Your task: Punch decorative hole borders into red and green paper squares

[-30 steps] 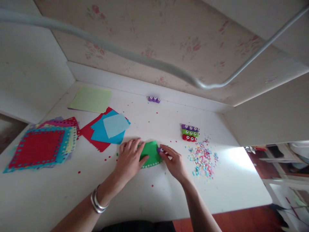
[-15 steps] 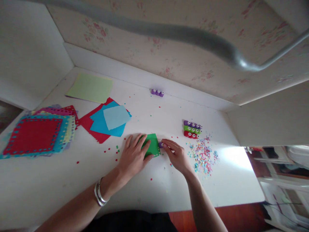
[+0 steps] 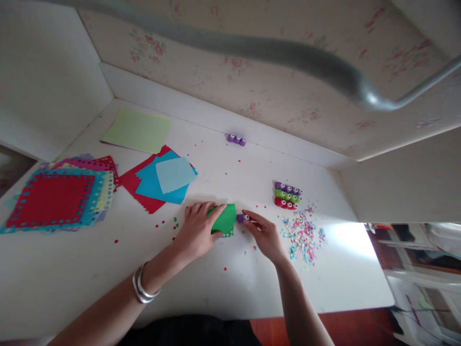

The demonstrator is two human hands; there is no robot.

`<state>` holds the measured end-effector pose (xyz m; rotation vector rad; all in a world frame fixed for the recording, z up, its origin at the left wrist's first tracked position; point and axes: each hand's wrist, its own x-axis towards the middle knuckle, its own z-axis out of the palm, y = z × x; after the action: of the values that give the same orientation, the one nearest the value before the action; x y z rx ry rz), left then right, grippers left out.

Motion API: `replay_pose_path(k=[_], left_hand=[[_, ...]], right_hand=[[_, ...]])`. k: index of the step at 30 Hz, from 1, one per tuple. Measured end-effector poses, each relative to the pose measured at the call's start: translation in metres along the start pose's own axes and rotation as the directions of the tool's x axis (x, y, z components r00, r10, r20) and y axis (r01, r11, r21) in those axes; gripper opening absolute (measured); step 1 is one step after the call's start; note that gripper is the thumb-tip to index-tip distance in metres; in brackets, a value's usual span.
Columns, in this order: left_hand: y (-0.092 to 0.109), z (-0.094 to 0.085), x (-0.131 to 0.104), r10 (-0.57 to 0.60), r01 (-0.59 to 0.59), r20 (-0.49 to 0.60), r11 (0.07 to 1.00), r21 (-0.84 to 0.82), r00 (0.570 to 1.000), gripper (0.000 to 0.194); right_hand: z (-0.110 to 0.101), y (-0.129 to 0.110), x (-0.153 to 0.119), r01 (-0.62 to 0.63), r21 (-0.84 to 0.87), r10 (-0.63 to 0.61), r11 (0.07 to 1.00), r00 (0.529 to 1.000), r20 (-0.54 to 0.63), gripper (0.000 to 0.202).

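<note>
My left hand (image 3: 200, 228) grips a small green sheet of paper (image 3: 225, 219) between thumb and fingers. Small punched holes run along the paper's near edge, by its lower right corner. Pinched in the fingertips of my right hand (image 3: 265, 236) is a small purple craft punch (image 3: 241, 218) with a white button on top. The punch lies just right of the paper, with a narrow gap between them. My left palm and fingers hide the paper's left part.
Rows of purple, green and red punches (image 3: 287, 196) stand at right, beside a heap of confetti (image 3: 305, 235). Three purple punches (image 3: 236, 139) stand near the wall. Punched sheets (image 3: 54, 202), blue paper (image 3: 151, 180) and pale green paper (image 3: 139, 129) lie at left.
The punch has come away from the green paper's right edge. My left fingers have curled, from lying spread to gripping the paper, and its holes now line the near edge.
</note>
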<state>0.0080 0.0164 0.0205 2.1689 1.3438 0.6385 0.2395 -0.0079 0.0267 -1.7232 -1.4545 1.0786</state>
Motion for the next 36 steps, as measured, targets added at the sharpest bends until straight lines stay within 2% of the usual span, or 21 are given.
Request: replay_pose_path(k=[4, 6, 9, 12, 16, 19, 36], left_hand=[[0.001, -0.005, 0.004, -0.015, 0.007, -0.025, 0.953, -0.304, 1.0, 0.063], [0.004, -0.01, 0.006, -0.084, 0.075, -0.001, 0.896, -0.437, 0.996, 0.064], [0.006, -0.017, 0.01, -0.21, 0.253, 0.142, 0.766, -0.591, 0.967, 0.061], [0.006, -0.02, 0.011, -0.251, 0.365, 0.266, 0.623, -0.692, 0.931, 0.059], [0.007, -0.02, 0.01, -0.262, 0.473, 0.393, 0.493, -0.731, 0.881, 0.071], [0.008, -0.018, 0.01, -0.289, 0.515, 0.426, 0.455, -0.727, 0.857, 0.074], [0.002, -0.013, 0.009, -0.282, 0.521, 0.44, 0.39, -0.759, 0.852, 0.077]], right_hand=[[0.001, 0.0, -0.003, -0.011, 0.051, 0.012, 0.999, 1.0, -0.016, 0.035], [0.002, 0.0, -0.004, -0.018, 0.094, 0.019, 0.995, 1.0, -0.013, 0.035], [0.004, -0.001, -0.005, -0.023, 0.155, 0.025, 0.988, 1.0, -0.012, 0.037], [0.003, -0.002, -0.006, -0.018, 0.172, 0.022, 0.985, 1.0, -0.021, 0.036], [0.002, -0.005, -0.007, -0.018, 0.177, 0.022, 0.984, 1.0, -0.019, 0.035], [0.002, -0.006, -0.007, -0.009, 0.18, 0.011, 0.984, 1.0, -0.011, 0.034], [0.005, -0.005, -0.006, 0.058, 0.172, -0.053, 0.983, 0.998, -0.033, 0.029]])
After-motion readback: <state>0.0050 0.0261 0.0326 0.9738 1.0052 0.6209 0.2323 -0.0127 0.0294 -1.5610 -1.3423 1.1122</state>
